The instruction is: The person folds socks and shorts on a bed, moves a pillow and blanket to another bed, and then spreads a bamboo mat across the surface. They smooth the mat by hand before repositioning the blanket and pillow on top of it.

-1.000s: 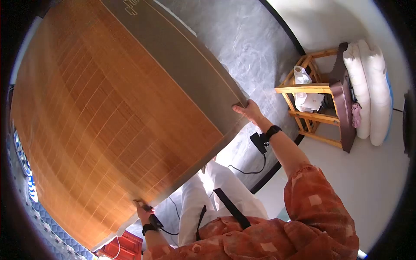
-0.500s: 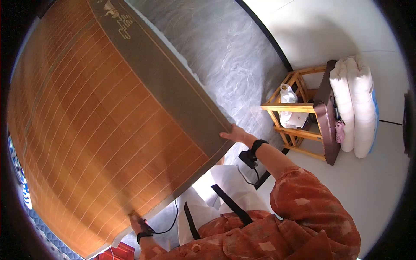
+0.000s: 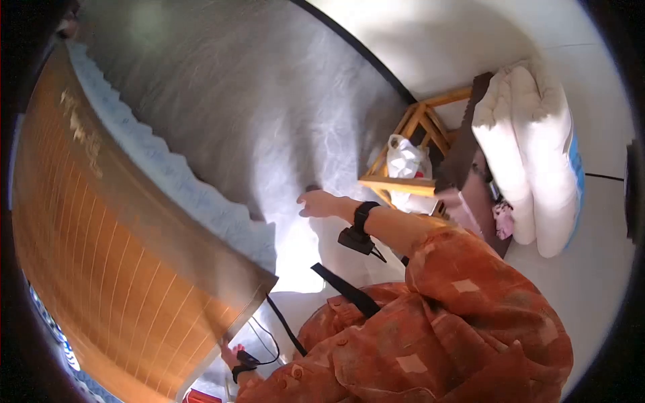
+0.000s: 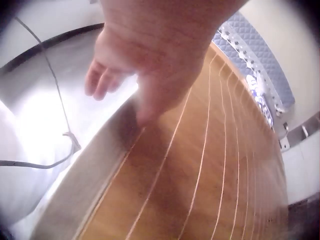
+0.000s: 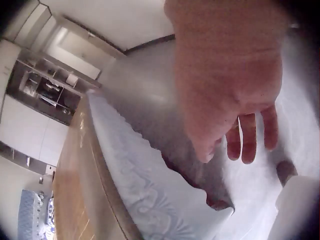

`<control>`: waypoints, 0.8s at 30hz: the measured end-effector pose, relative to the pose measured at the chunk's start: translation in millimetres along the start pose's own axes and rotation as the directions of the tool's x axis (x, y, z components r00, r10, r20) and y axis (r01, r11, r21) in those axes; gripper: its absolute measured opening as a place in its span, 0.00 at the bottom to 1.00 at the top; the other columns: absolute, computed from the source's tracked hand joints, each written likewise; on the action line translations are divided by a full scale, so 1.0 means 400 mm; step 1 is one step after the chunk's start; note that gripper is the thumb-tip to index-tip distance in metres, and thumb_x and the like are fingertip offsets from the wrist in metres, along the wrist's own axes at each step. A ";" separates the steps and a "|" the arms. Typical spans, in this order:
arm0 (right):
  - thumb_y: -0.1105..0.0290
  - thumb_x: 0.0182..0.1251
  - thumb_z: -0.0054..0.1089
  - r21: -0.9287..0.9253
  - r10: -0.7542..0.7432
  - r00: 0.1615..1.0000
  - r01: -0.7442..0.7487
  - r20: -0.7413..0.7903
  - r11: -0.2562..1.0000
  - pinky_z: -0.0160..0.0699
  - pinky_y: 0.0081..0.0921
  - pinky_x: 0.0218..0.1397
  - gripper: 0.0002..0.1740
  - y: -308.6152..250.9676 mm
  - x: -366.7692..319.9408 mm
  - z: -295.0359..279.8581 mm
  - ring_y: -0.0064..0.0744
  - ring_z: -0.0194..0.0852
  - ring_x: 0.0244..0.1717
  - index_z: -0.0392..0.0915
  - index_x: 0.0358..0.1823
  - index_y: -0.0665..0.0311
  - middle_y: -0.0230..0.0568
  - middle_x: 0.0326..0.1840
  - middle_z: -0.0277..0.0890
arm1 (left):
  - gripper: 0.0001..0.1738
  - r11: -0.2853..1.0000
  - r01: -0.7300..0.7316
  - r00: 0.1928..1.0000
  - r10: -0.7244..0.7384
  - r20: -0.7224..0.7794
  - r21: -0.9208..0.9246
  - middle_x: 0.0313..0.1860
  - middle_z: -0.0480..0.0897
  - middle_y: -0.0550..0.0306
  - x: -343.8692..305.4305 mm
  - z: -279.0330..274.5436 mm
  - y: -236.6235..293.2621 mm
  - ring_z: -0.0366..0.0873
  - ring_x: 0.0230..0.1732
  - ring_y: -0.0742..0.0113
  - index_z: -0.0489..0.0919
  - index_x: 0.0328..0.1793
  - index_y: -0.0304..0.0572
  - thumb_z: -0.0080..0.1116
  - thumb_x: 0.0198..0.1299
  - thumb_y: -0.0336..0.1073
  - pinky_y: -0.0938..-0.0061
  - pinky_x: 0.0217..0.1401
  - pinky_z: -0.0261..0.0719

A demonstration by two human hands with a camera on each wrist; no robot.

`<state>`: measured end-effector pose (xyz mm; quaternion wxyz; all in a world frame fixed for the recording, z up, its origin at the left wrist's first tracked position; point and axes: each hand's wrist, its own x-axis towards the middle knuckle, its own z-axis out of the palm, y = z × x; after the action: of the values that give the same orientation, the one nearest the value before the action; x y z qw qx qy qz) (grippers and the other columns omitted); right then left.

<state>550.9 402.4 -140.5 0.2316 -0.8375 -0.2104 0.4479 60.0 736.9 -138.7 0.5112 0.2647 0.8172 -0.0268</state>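
Left grip (image 4: pixel 155 62): loose, thumb on top of the mat (image 3: pixel 114 248) at its near edge, fingers hanging past the side; probably a light steadying touch, not a clamp. Right grip (image 3: pixel 322 203): relaxed, holding nothing, apart from the mat, above the grey floor (image 3: pixel 222 87). Mat lies along the left, brown border (image 4: pixel 97 175) forming its rim. Pale blue sheet (image 5: pixel 145 185) shows beyond the right edge, scalloped hem spreading floorward; mat evidently laid over it. Far right: white bedding (image 3: pixel 527 168) on a brown-covered wooden stand (image 3: pixel 400 183), presumably to keep it off the floor; white bag (image 3: pixel 406 160) within the frame.
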 end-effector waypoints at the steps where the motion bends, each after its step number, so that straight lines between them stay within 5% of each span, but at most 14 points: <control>1: 0.58 0.51 0.55 0.022 0.017 0.999 -0.017 0.034 1.000 0.70 0.37 0.47 0.24 0.029 -0.004 -0.071 0.49 0.73 0.42 0.72 0.47 0.65 0.50 0.39 0.76 | 0.38 0.999 0.033 0.997 -0.033 0.065 0.005 0.39 0.64 0.47 -0.015 0.059 -0.011 0.69 0.28 0.57 0.61 0.57 0.52 0.65 0.42 0.55 0.64 0.31 0.73; 5: 0.61 0.51 0.54 -0.222 -0.189 0.971 0.218 0.145 0.950 0.70 0.39 0.45 0.17 0.128 -0.001 -0.258 0.49 0.71 0.43 0.75 0.40 0.64 0.50 0.38 0.74 | 0.32 1.000 0.020 0.998 -0.020 0.063 0.002 0.37 0.64 0.51 -0.169 0.269 -0.016 0.69 0.26 0.60 0.62 0.53 0.47 0.63 0.46 0.48 0.65 0.26 0.72; 8: 0.58 0.53 0.57 -0.164 0.020 0.985 0.009 0.173 0.986 0.75 0.27 0.32 0.21 0.131 0.022 -0.362 0.29 0.76 0.24 0.74 0.47 0.61 0.39 0.22 0.78 | 0.22 0.986 0.094 0.995 -0.090 0.035 -0.140 0.29 0.67 0.54 -0.206 0.318 -0.028 0.71 0.20 0.59 0.65 0.46 0.43 0.61 0.50 0.42 0.62 0.19 0.72; 12: 0.57 0.55 0.56 0.027 0.093 0.934 -0.109 0.346 0.994 0.68 0.21 0.19 0.19 0.080 0.120 -0.441 0.23 0.72 0.18 0.75 0.42 0.62 0.34 0.21 0.78 | 0.16 0.936 0.119 0.993 -0.106 0.056 -0.330 0.27 0.68 0.51 -0.217 0.310 -0.121 0.71 0.16 0.55 0.69 0.45 0.40 0.57 0.53 0.38 0.58 0.18 0.76; 14: 0.59 0.55 0.58 0.070 0.044 0.931 -0.074 0.362 0.995 0.68 0.20 0.20 0.18 0.024 0.211 -0.483 0.21 0.74 0.25 0.75 0.45 0.62 0.35 0.29 0.78 | 0.18 0.919 0.099 0.992 -0.120 -0.032 -0.382 0.23 0.68 0.50 -0.239 0.337 -0.178 0.71 0.18 0.56 0.69 0.46 0.33 0.56 0.54 0.37 0.61 0.17 0.77; 16: 0.59 0.54 0.58 -0.002 0.025 0.924 -0.027 0.381 1.000 0.74 0.25 0.24 0.21 -0.063 0.333 -0.558 0.26 0.77 0.25 0.74 0.47 0.65 0.40 0.29 0.78 | 0.16 0.916 -0.050 0.997 0.025 -0.067 -0.398 0.23 0.71 0.45 -0.282 0.376 -0.202 0.70 0.17 0.58 0.73 0.41 0.26 0.53 0.56 0.36 0.66 0.19 0.79; 17: 0.59 0.54 0.58 -0.023 -0.009 0.922 0.019 0.387 1.000 0.74 0.25 0.24 0.21 -0.108 0.381 -0.596 0.26 0.77 0.25 0.74 0.47 0.65 0.40 0.29 0.78 | 0.16 0.905 0.055 0.981 -0.129 -0.148 -0.421 0.22 0.72 0.45 -0.303 0.408 -0.174 0.71 0.17 0.60 0.75 0.43 0.25 0.53 0.56 0.35 0.66 0.18 0.79; 24: 0.63 0.56 0.56 0.014 -0.058 0.926 0.057 0.374 0.998 0.72 0.20 0.26 0.21 -0.349 0.665 -0.983 0.25 0.77 0.31 0.71 0.49 0.66 0.36 0.35 0.77 | 0.14 0.820 0.005 0.994 -0.067 -0.087 -0.573 0.22 0.71 0.46 -0.336 0.655 0.111 0.73 0.20 0.57 0.72 0.38 0.28 0.56 0.50 0.34 0.62 0.22 0.78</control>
<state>999.8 585.1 -40.3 0.2014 -0.7301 -0.2745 0.5925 340.8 638.0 -139.1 0.5236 0.0848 0.8178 0.2234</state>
